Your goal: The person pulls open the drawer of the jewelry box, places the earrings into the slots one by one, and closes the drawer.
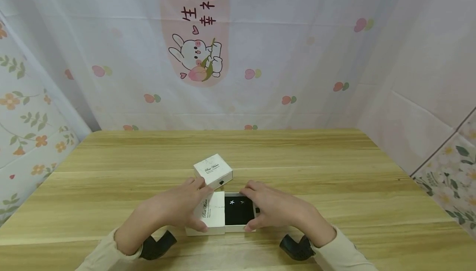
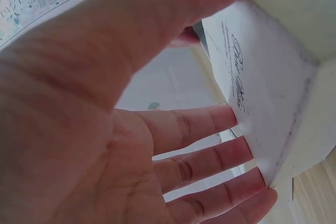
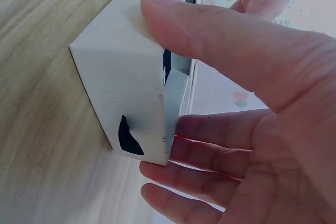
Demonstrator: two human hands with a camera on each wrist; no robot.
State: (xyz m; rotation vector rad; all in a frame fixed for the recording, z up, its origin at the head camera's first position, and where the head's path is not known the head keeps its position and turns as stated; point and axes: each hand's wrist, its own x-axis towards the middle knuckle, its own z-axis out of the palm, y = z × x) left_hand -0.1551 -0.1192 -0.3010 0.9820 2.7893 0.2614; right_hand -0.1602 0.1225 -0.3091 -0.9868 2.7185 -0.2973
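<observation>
A white jewelry gift box lies partly slid apart on the table in front of me. My left hand [image 1: 172,207] grips its outer sleeve [image 1: 215,217], thumb at the near side and fingers along the far side. The sleeve carries dark script lettering, also seen in the left wrist view. My right hand [image 1: 280,207] holds the inner drawer [image 3: 121,93] between thumb and fingertips at its right end. A black pull tab [image 3: 127,139] sticks out of the drawer's end face. On the black insert [image 1: 238,216] sit two small silver star-shaped earrings [image 1: 232,202].
A second white box [image 1: 213,169], closed and turned at an angle, lies just behind the open one. Both stand on a wood-grain table [image 1: 316,167]. A patterned curtain [image 1: 260,48] hangs behind the table. Black wrist mounts [image 1: 158,245] protrude under both forearms.
</observation>
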